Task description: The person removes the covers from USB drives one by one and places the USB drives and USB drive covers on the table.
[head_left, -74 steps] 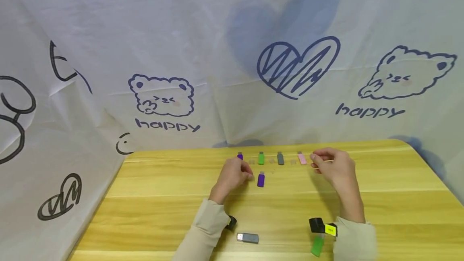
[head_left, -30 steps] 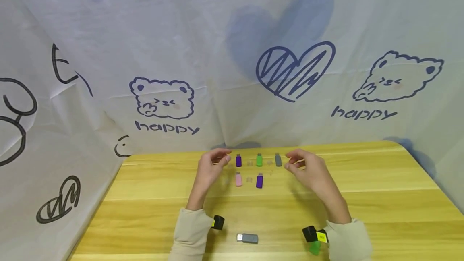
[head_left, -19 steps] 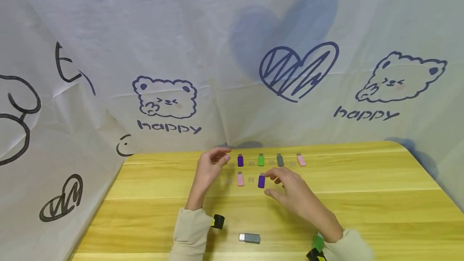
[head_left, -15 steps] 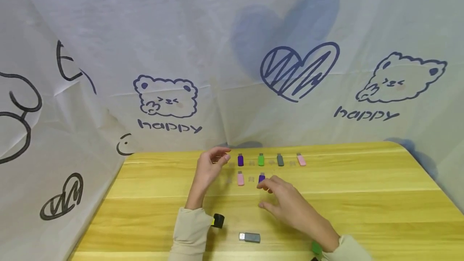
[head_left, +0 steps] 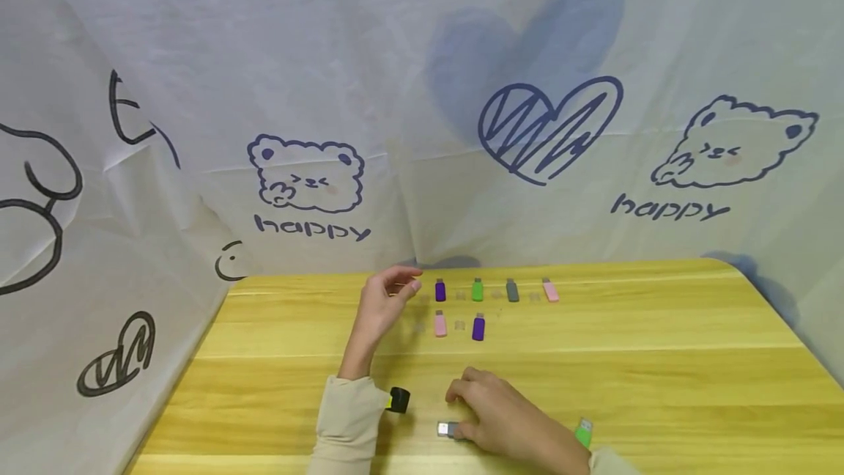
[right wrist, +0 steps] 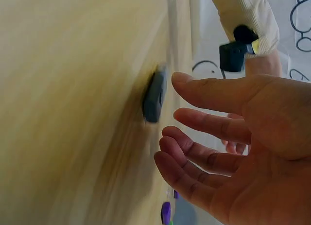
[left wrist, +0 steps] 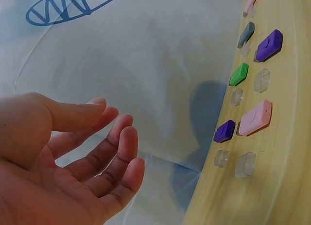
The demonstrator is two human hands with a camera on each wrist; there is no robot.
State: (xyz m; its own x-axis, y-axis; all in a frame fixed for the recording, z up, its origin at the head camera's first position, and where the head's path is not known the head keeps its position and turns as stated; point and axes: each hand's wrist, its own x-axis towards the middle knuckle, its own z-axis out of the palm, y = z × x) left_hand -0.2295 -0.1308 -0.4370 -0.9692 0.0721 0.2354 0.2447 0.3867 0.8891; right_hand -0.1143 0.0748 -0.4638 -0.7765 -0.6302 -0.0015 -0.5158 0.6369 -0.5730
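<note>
My right hand (head_left: 497,413) reaches low over the front of the table, thumb right by a grey USB stick (head_left: 448,429) with a metal plug. In the right wrist view a gap shows between its relaxed fingers and the grey stick lying on the wood. My left hand (head_left: 385,299) hovers at the back left with loosely bent fingers and holds nothing. Beside it runs a back row of USB sticks: purple (head_left: 440,291), green (head_left: 478,290), grey (head_left: 512,291) and pink (head_left: 550,290). Before that row lie a pink stick (head_left: 440,324) and a purple stick (head_left: 478,328).
Small clear pieces (left wrist: 262,80) lie between the sticks. Another green USB stick (head_left: 584,432), partly hidden, lies by my right wrist. A white cloth (head_left: 422,204) with drawings hangs behind the wooden table (head_left: 277,387).
My left hand moved left and back off the front row, exposing the pink stick there, then stayed. My right hand travelled from the back row forward to the grey stick.
</note>
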